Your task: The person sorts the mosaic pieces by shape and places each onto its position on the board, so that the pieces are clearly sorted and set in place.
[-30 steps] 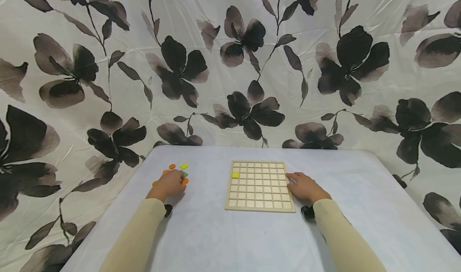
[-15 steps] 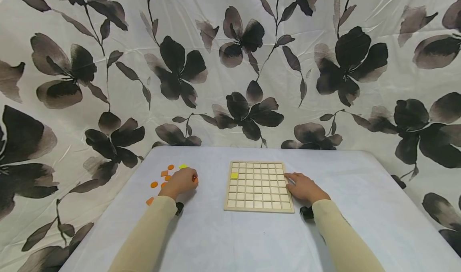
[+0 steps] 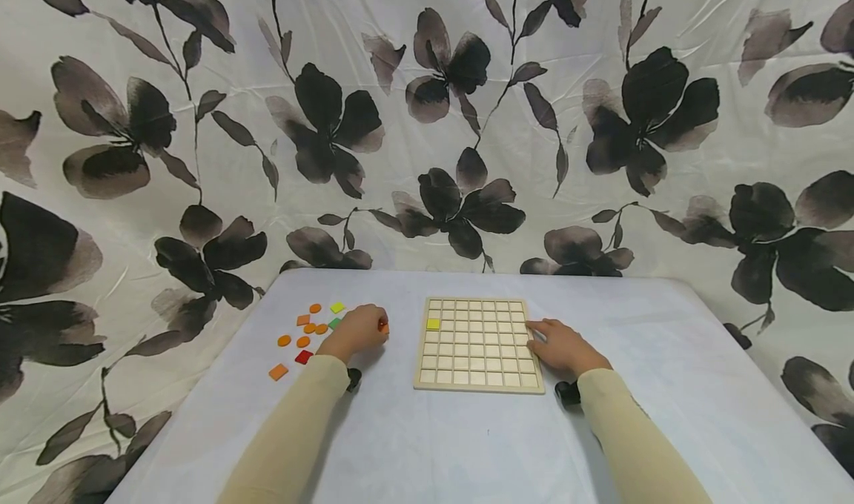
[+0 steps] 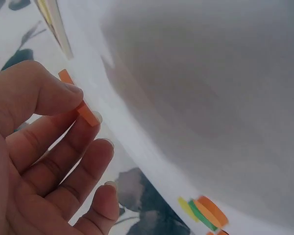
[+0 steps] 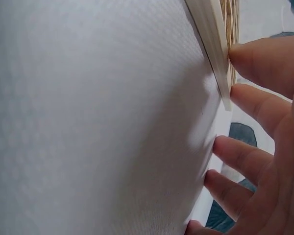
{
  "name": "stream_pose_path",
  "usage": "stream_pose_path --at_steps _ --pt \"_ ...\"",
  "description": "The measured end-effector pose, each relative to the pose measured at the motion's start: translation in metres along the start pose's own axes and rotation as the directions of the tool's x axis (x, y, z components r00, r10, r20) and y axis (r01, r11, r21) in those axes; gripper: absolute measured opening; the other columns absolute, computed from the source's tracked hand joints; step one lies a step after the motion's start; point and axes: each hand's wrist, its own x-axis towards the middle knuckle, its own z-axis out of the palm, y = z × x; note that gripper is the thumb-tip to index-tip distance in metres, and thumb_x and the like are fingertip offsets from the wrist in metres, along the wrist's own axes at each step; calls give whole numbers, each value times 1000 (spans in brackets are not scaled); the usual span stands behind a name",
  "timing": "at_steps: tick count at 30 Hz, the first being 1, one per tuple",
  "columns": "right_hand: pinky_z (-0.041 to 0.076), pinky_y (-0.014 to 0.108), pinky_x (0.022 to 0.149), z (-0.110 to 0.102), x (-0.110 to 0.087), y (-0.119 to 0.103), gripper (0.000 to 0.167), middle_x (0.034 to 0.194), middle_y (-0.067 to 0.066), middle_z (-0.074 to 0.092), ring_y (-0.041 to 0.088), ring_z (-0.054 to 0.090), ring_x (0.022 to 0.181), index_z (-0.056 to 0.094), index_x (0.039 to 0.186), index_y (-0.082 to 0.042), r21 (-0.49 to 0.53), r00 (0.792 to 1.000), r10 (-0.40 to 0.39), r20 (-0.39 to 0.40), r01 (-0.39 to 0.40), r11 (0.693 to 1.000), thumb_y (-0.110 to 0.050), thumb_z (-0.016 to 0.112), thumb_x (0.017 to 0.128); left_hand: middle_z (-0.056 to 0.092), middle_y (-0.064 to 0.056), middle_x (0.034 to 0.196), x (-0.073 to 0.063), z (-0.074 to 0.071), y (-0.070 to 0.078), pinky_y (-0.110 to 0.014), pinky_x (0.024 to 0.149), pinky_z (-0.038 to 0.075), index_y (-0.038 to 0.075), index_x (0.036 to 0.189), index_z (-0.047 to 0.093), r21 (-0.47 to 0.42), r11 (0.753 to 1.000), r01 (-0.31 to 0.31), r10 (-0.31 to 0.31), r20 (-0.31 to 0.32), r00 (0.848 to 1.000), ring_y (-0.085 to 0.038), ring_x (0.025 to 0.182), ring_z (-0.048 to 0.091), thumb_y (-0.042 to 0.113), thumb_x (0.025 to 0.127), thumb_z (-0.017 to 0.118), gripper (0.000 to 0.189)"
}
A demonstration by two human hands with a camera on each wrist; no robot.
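My left hand [image 3: 361, 329] pinches a flat orange tile [image 4: 91, 117] between thumb and fingertips, just above the table left of the board. The tile shows edge-on in the left wrist view, so its outline is hidden. A wooden grid board [image 3: 480, 387] lies flat, with one yellow square tile [image 3: 434, 325] in a cell of its left column. At the board's right edge rests my right hand [image 3: 567, 347], thumb and index fingertip touching the frame [image 5: 216, 54]. Its other fingers extend toward the tabletop, loosely spread.
Left of the left hand lie several orange round and square tiles [image 3: 284, 340], a red tile [image 3: 304, 356], a green tile [image 3: 335, 323] and a yellow tile [image 3: 336, 307]. A white cloth covers the table [image 3: 427, 452]. Behind it hangs a floral curtain [image 3: 400, 141].
My left hand has moved right from the loose tiles toward the board, carrying the orange tile and uncovering the red and green ones. The right hand stays at the board's edge.
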Motion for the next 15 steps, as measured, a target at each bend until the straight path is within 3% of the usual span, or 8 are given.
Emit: stream_pose_path --at_steps 8,15 --pt "28 65 108 1 1 1 55 153 24 32 48 30 139 39 149 -15 -18 1000 -12 1 12 1000 -36 46 99 64 -4 93 6 5 18 -36 82 50 8 104 69 34 997 -75 76 -34 997 -18 83 55 21 85 72 24" --pt "28 66 108 2 0 1 54 153 25 32 49 30 139 40 148 -16 -16 1000 -13 -4 12 1000 -36 47 98 64 -4 98 13 8 30 -37 87 50 7 110 68 22 996 -88 88 -16 996 -19 87 55 23 85 74 30"
